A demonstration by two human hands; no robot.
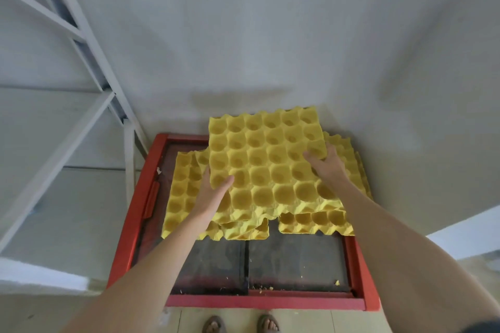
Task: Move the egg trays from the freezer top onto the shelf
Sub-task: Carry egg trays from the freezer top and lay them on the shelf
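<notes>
A stack of yellow egg trays is raised above the red-framed freezer top, tilted toward me. My left hand grips its left front edge, thumb on top. My right hand grips its right edge. More yellow trays lie on the freezer beneath: one pile at the left and another at the right. The white metal shelf stands to the left of the freezer.
The freezer has dark glass sliding lids with yellow crumbs near the front. A plain white wall rises right behind it. My sandalled feet stand on the tiled floor at the freezer's front edge.
</notes>
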